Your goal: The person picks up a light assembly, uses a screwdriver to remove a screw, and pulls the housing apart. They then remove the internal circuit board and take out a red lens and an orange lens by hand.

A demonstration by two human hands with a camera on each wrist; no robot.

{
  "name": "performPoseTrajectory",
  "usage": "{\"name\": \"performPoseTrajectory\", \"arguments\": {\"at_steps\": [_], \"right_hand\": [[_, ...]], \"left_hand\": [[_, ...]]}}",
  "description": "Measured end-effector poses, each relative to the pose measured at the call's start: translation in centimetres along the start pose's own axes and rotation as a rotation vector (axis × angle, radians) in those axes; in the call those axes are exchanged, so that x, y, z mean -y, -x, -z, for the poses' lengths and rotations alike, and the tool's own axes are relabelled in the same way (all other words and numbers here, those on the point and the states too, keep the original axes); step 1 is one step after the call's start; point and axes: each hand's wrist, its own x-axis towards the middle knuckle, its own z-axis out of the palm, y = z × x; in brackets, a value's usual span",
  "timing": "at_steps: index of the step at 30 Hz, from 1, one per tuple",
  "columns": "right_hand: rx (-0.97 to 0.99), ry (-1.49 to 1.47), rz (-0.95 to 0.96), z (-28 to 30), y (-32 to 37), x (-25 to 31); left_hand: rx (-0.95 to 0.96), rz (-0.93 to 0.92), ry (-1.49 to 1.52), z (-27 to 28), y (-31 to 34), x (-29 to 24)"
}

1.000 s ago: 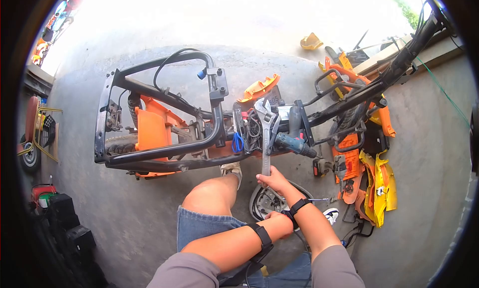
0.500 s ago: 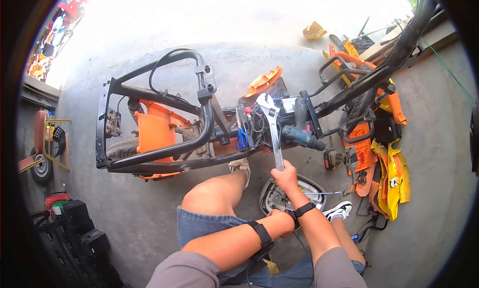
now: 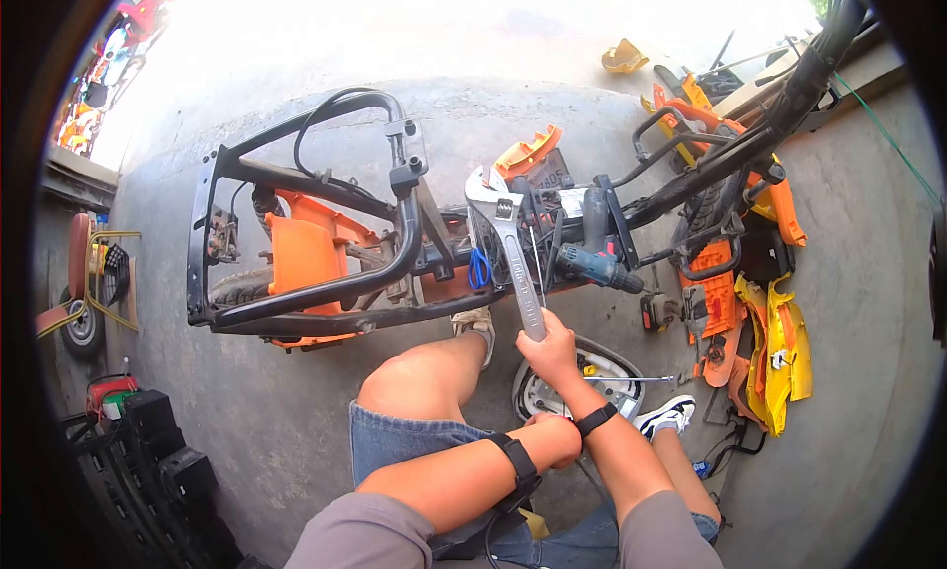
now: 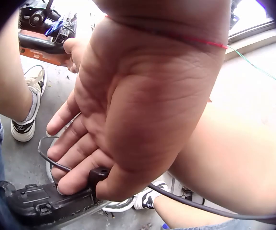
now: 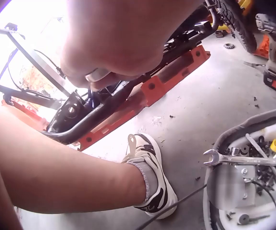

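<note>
My right hand (image 3: 547, 344) grips the handle of a large silver adjustable wrench (image 3: 520, 268). Its jaw end points away from me and overlaps the middle of a black tubular scooter frame (image 3: 296, 303). In the right wrist view the right hand (image 5: 114, 48) looms blurred over the frame. My left hand (image 3: 555, 441) lies by the right wrist, over the near edge of an upturned seat base (image 3: 621, 401). In the left wrist view the left hand (image 4: 123, 110) shows its palm, fingers fairly straight. A black knob (image 4: 98, 176) appears between forefinger and thumb; I cannot tell whether they hold it.
A cordless drill (image 3: 597, 268) and blue-handled scissors (image 3: 478, 270) lie on the frame. The seat base holds small screws and a spanner (image 5: 229, 158). Orange and yellow panels (image 3: 774, 362) lie at right, with another power tool (image 3: 659, 313). Black boxes (image 3: 148, 421) stand at lower left.
The wrench's head has swung left across the frame, its handle now slanting more. The view has shifted slightly since the first frame. My left hand stays by the right wrist.
</note>
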Motion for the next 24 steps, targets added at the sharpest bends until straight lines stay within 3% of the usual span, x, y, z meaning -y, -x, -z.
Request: {"name": "performPoseTrajectory", "arguments": {"at_steps": [1, 4, 8, 10, 14, 16, 20, 22, 23, 24], "right_hand": [[0.020, 0.030, 0.006, -0.3, -0.2, 0.2], [0.020, 0.156, 0.017, -2.1, -1.4, -1.3], [0.098, 0.258, -0.009, -2.4, -2.3, -1.7], [0.141, 0.227, -0.020, -2.1, -2.2, -1.8], [0.219, 0.382, -0.085, -0.7, -2.8, 0.0], [0.001, 0.445, 0.114, 0.8, -4.0, 0.8], [-0.183, 0.431, 0.065, 2.5, -6.8, 0.1], [-0.117, 0.687, -0.100, 2.3, -6.7, -1.0], [0.034, 0.644, -0.148, 2.1, -6.5, -2.3], [0.178, 0.396, -0.280, 1.8, -6.6, -3.6]], "left_hand": [[0.027, 0.083, 0.040, -0.7, -3.0, 0.0], [-0.005, 0.078, 0.044, 2.8, 9.7, 0.6], [0.111, 0.150, 0.034, 3.0, 6.3, 0.4], [0.026, 0.152, 0.020, 3.2, 9.8, 0.4], [-0.025, 0.106, -0.019, 3.3, 8.4, 0.3], [-0.179, 0.031, 0.022, 3.6, 10.4, 0.1], [-0.322, -0.037, 0.088, 5.0, 14.9, 0.8], [-0.343, -0.019, 0.090, 5.1, 14.9, 1.1], [-0.353, -0.001, 0.087, 5.1, 14.9, 1.1], [-0.360, -0.003, 0.089, 5.0, 14.2, 1.0]]}}
